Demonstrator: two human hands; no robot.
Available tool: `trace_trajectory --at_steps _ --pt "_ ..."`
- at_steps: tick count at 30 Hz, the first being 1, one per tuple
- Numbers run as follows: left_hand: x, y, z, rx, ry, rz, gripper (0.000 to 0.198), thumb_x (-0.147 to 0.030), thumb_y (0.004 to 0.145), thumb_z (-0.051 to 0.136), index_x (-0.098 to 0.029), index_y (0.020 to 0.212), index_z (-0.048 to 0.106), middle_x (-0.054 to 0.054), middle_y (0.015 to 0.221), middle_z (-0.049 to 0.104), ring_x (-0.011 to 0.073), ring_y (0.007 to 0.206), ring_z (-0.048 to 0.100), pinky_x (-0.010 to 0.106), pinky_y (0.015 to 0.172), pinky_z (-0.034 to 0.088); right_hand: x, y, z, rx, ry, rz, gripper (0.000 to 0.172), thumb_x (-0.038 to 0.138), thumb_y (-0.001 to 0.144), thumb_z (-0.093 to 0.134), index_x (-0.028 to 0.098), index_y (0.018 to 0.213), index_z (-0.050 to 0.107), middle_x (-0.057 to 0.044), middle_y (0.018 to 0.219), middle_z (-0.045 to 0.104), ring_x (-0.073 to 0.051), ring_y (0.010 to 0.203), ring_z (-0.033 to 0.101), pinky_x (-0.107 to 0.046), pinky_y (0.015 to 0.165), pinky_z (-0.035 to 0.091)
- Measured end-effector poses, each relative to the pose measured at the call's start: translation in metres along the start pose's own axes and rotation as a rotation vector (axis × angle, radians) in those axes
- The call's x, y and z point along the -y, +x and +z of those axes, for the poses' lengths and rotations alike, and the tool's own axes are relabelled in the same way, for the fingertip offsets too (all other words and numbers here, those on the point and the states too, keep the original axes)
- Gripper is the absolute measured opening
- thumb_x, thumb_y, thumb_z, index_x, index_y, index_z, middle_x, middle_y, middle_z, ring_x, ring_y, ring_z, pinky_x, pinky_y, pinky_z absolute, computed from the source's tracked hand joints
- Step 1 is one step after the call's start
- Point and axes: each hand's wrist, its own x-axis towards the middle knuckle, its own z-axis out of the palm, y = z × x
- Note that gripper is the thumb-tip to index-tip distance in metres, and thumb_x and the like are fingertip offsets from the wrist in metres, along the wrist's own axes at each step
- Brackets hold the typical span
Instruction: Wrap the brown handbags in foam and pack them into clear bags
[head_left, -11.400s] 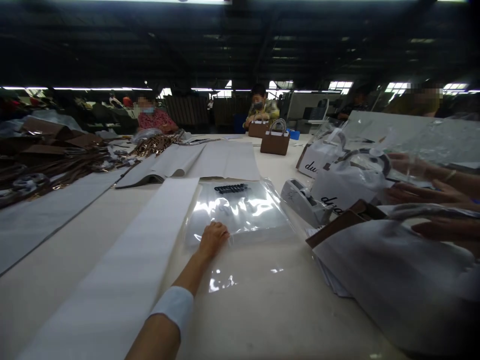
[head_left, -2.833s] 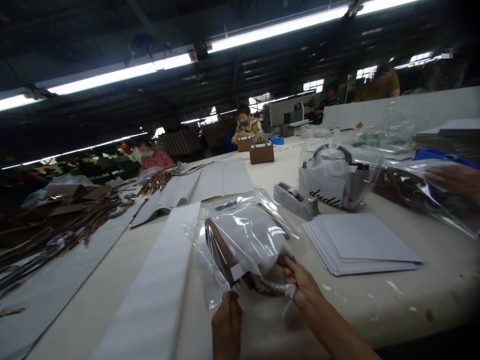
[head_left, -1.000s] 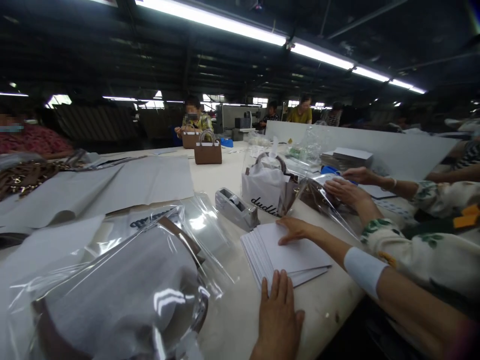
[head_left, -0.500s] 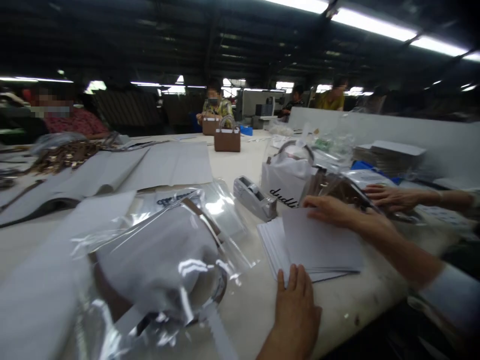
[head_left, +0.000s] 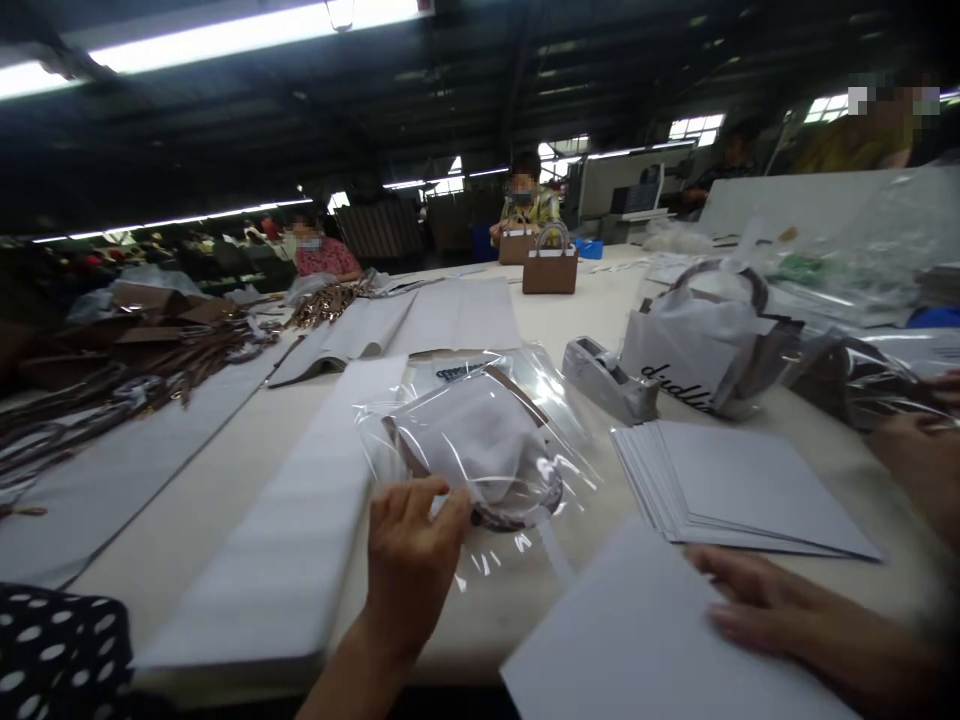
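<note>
Here's the left hand (head_left: 416, 535), fingers curled, pinching the near edge of a clear plastic bag (head_left: 559, 405), and over on the right the other hand, the right hand (head_left: 780, 610), a little blurred, grips a white card (head_left: 645, 630) at the near edge of the tabletop (head_left: 232, 450). Inside that plastic lies a wrapped handbag (head_left: 472, 430), tipped over, its handle loop toward the person. Crowding in on the right, the stack of cards (head_left: 750, 485), fanned along its left side; the held card's far corner comes right up by it, touching or not I can't tell. Beyond the bag, a tape dispenser (head_left: 609, 382) squats just beside a bag with black lettering (head_left: 686, 345). A co-worker's hand (head_left: 915, 450) is in at the far right, by more glossy plastic (head_left: 855, 385). Left side, a long white strip (head_left: 277, 540) runs right alongside the bag, then a heap of brown straps (head_left: 172, 350). Straight ahead, well apart, a brown handbag (head_left: 550, 272) stands upright in front of a seated person (head_left: 529, 205).
</note>
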Motion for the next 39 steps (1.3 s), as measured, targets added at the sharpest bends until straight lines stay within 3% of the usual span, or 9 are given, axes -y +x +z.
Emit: trace_trajectory --at_steps 4,11,19,23,28,30,32,36,39 --pt "0.014 0.019 0.001 0.025 -0.095 -0.096 0.015 -0.025 0.084 0.051 -0.018 0.084 0.064 0.002 0.076 0.054 0.0108 0.067 0.052 0.022 0.062 0.043 0.002 0.003 0.041 0.326 0.355 0.15 0.043 0.033 0.061 0.075 0.019 0.097 0.054 -0.008 0.088 0.063 -0.02 0.079 0.062 -0.033 0.073 0.049" --pt "0.026 0.008 -0.004 0.047 -0.204 -0.103 0.016 -0.022 0.084 0.051 -0.019 0.096 0.061 0.001 0.081 0.053 0.0088 0.067 0.052 0.02 0.061 0.044 -0.002 0.035 0.073 -0.155 0.464 -0.021 0.053 0.033 0.063 0.073 0.022 0.109 0.048 -0.005 0.092 0.062 -0.018 0.073 0.061 -0.028 0.057 0.052" --pt "0.011 0.01 0.009 0.073 -0.237 0.059 0.007 -0.014 0.081 0.052 -0.016 0.083 0.058 0.009 0.1 0.058 0.0225 0.098 0.053 0.037 0.083 0.046 0.049 0.106 0.162 -0.25 0.528 -0.166 0.031 0.023 0.068 0.065 0.018 0.093 0.048 -0.003 0.085 0.062 -0.013 0.063 0.059 -0.02 0.045 0.049" --pt "0.019 0.004 0.036 0.161 -0.131 0.103 0.019 -0.02 0.083 0.048 -0.017 0.1 0.056 0.011 0.112 0.058 0.0257 0.106 0.052 0.041 0.084 0.045 0.053 0.109 0.176 -0.208 0.528 -0.143 0.025 0.023 0.073 0.062 0.019 0.093 0.048 -0.002 0.082 0.062 -0.011 0.061 0.06 -0.019 0.05 0.05" --pt "0.041 -0.005 0.062 0.137 -0.099 0.154 0.023 -0.024 0.086 0.046 -0.021 0.106 0.056 0.006 0.106 0.062 0.0223 0.097 0.058 0.036 0.079 0.046 0.045 0.065 0.099 0.098 0.071 -0.169 0.035 0.04 0.075 0.06 0.014 0.097 0.053 -0.004 0.073 0.063 -0.014 0.062 0.062 -0.025 0.056 0.051" --pt "0.047 -0.006 0.068 0.117 -0.13 0.171 0.025 -0.031 0.086 0.048 -0.023 0.108 0.056 0.005 0.108 0.062 0.0226 0.097 0.059 0.035 0.078 0.045 0.045 0.059 0.04 0.02 -0.36 -0.31 0.035 0.045 0.079 0.052 0.014 0.096 0.057 -0.005 0.076 0.064 -0.015 0.064 0.062 -0.026 0.057 0.05" --pt "0.051 -0.005 0.071 0.095 -0.158 0.185 0.027 -0.036 0.085 0.048 -0.025 0.108 0.056 0.004 0.108 0.062 0.0226 0.097 0.059 0.034 0.077 0.045 0.049 0.066 -0.027 -0.206 -0.949 -0.412 0.036 0.041 0.079 0.054 0.018 0.107 0.057 -0.005 0.098 0.064 -0.016 0.088 0.061 -0.027 0.078 0.048" --pt "0.051 -0.003 0.071 0.115 -0.182 0.163 0.032 -0.041 0.088 0.038 -0.022 0.104 0.058 0.005 0.104 0.063 0.0227 0.092 0.06 0.036 0.075 0.045 0.058 0.11 -0.139 -0.328 -1.231 -0.238 0.064 0.029 0.061 0.071 0.011 0.119 0.053 -0.016 0.125 0.049 -0.031 0.118 0.042 -0.042 0.1 0.031" --pt "0.053 -0.005 0.07 0.161 -0.186 0.161 0.038 -0.045 0.089 0.031 -0.022 0.105 0.057 0.005 0.105 0.063 0.024 0.093 0.059 0.038 0.075 0.046 0.064 0.148 -0.183 -0.263 -1.359 -0.154 0.076 0.033 0.052 0.076 0.011 0.12 0.052 -0.017 0.125 0.048 -0.033 0.115 0.044 -0.041 0.097 0.035"
